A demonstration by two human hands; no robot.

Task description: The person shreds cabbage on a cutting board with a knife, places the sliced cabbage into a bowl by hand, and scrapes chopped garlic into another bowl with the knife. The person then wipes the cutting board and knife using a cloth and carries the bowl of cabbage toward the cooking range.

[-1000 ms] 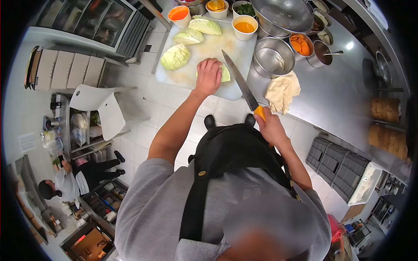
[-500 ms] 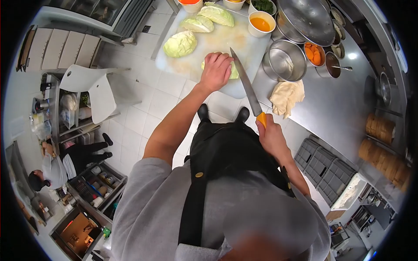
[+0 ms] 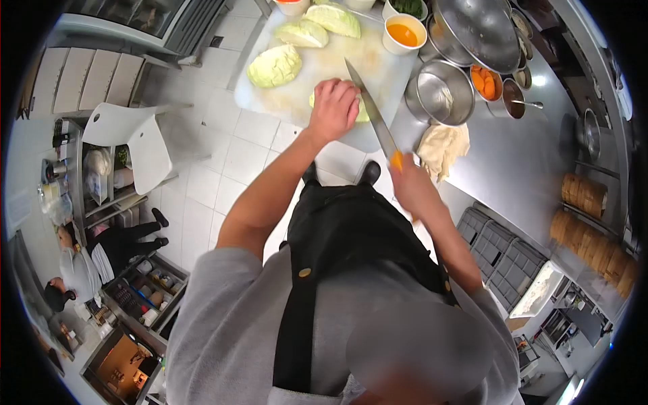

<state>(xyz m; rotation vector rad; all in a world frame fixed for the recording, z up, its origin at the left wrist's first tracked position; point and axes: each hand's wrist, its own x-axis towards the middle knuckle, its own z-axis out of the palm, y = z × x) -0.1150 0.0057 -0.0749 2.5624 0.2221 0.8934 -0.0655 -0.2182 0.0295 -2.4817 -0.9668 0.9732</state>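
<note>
Head view: cabbage on the cutting board (image 3: 327,62) is already split, but three wedges (image 3: 275,65) lie apart from the knife (image 3: 378,121) and no fine slices show, so cutting looks far from finished. Another cabbage piece (image 3: 363,113) sits beneath the fingers of the left hand (image 3: 334,109), close together and curled over it, while the right hand's (image 3: 414,183) wrap the knife's handle.

From afar, I saw little of the cabbage piece (image 3: 363,113) under the left hand (image 3: 335,105); the right hand (image 3: 414,186) mostly hid the gripped knife handle (image 3: 397,160).
</note>
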